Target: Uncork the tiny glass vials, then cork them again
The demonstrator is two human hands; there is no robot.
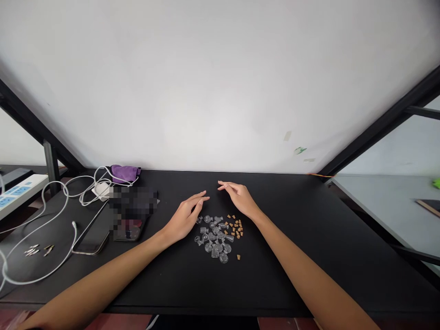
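Several tiny clear glass bottles (216, 236) lie in a loose heap on the black table (275, 275), in differing shapes, some round and some flared. Small cork stoppers (237, 225) are scattered along the heap's right side, and a single cork (238, 257) lies apart, nearer the front. My left hand (187, 215) is just left of the bottles, fingers stretched out and nothing in them. Beyond the corks, my right hand (239, 197) reaches inward with extended fingers, also holding nothing. The fingertips of both hands point toward each other with a gap between.
On the left lie a smartphone (91, 236), a tangled white cable (65, 197), a purple cloth item (125, 173) and small metal pieces (32, 250). A white power strip (20, 192) sits at the far left. A white wall (206, 91) rises behind the table.
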